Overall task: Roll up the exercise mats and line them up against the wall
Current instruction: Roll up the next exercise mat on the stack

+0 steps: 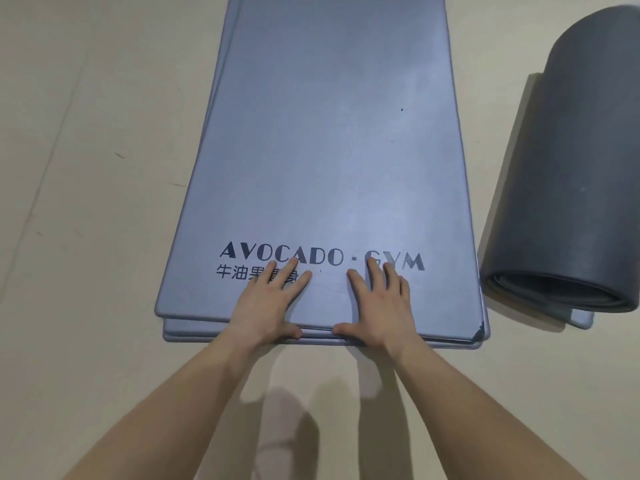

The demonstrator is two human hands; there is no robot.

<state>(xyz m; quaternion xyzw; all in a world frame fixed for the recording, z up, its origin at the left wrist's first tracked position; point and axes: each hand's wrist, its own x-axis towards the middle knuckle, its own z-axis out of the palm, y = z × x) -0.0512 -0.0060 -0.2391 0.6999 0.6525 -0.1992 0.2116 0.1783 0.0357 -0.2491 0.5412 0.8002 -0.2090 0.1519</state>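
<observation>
- The floor [86,168] on the left is pale beige, smooth and matte, crossed by faint straight seams.
- The stack [329,133] of flat blue-grey mats lies on it in the middle, running away from me. At the near end I count three thin layers, slightly staggered, with rounded corners and a dull, fine-grained skin.
- My left hand [266,303] lies palm-down on the top mat, fingers straight and spread over part of the black print [311,256], thumb at the near edge. It grips nothing.
- My right hand [377,306] lies just beside it the same way, flat and splayed, gripping nothing.
- The near right corner [479,332] is scuffed dark.
- The roll [568,168], a darker grey mat wound into a thick, loose cylinder, lies on the floor just right of the stack, spiral end towards me. I cannot tell whether they touch.
</observation>
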